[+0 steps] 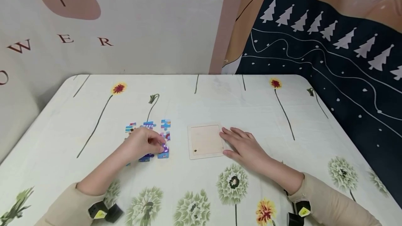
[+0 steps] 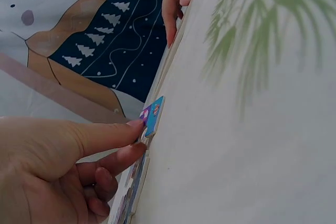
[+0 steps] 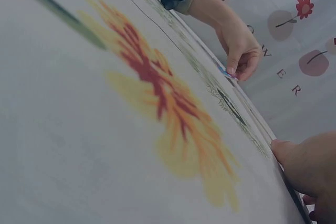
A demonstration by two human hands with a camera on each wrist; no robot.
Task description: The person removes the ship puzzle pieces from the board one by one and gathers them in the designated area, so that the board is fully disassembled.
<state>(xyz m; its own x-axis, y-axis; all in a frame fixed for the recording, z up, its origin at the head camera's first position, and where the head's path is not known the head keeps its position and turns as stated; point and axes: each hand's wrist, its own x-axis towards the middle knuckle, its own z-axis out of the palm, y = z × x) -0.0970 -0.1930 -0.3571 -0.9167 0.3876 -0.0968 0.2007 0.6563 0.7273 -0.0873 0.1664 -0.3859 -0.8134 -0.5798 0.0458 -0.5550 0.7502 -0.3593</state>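
Thumb and forefinger of my left hand (image 1: 141, 145) pinch a blue and purple jigsaw puzzle piece (image 1: 163, 152). In the left wrist view this puzzle piece (image 2: 154, 116) is tilted at the fingertips, close over the table. Other jigsaw pieces (image 1: 165, 124) lie in loose rows around and under that hand, some hidden by it. To their right is a pale square puzzle tray (image 1: 205, 140) with a thin raised border and a small dark spot at its lower left. My right hand (image 1: 245, 147) rests with extended fingers along the tray's right edge.
A white cloth printed with flowers and dandelions covers the table (image 1: 194, 107). Behind it hangs a pale printed curtain (image 1: 157, 27), with a dark cloth of white trees (image 1: 314, 51) at the right. Each sleeve carries a small black wrist device (image 1: 105, 212).
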